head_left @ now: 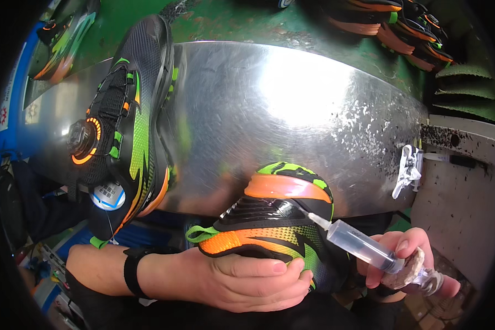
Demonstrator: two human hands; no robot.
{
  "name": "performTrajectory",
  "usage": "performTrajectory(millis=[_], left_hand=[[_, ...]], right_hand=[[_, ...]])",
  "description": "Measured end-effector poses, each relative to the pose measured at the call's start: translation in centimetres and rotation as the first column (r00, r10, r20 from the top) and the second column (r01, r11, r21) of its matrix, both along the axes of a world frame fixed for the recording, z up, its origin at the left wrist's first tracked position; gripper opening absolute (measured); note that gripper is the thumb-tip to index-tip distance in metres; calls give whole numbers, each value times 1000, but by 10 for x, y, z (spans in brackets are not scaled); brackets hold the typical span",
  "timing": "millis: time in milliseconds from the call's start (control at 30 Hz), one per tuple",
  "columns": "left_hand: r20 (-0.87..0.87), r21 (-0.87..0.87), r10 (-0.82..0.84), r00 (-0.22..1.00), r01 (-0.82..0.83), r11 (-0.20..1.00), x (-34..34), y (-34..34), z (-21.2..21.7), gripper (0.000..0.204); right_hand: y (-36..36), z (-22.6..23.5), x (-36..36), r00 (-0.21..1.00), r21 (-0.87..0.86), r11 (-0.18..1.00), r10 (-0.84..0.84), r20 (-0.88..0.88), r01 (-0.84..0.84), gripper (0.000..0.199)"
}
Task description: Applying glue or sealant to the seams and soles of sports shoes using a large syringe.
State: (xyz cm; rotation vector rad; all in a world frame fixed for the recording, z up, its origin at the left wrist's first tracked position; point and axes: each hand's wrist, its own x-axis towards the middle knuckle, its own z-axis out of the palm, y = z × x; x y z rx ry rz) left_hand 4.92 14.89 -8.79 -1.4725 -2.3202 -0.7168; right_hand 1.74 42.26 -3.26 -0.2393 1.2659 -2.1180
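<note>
Fingers of the left hand (242, 278) wrap the heel end of a black, orange and green shoe (269, 228), clamped under and around it at the near edge of the scene, with a dark wristband (131, 269) on that arm. Just to the right, the right hand (407, 258) is closed on a clear syringe (360, 245), its thin needle touching the shoe's black side panel. The shoe looks light and fairly stiff at the sole but soft in the upper, so the heel and sole seem the firmest places to hold it; the glossy panel may be slippery. The syringe seems light and its needle fragile. Beyond lies a scratched metal table (291, 115), and on its left a second matching shoe (126, 126) with a round dial. Farther right, a white clip (408, 170) hangs at the table's edge, and more shoes (396, 27) sit at the far right
</note>
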Motion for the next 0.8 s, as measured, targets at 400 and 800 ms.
performTrajectory(millis=[400, 800], left_hand=[[-38, 72, -5, 999, 8, 997, 8, -1, -9, 29], [-47, 0, 4, 999, -4, 1000, 6, 1, -4, 24]], right_hand=[[-13, -2, -1, 991, 17, 996, -85, 102, 84, 95], [-5, -2, -3, 995, 17, 995, -96, 17, 96, 96]])
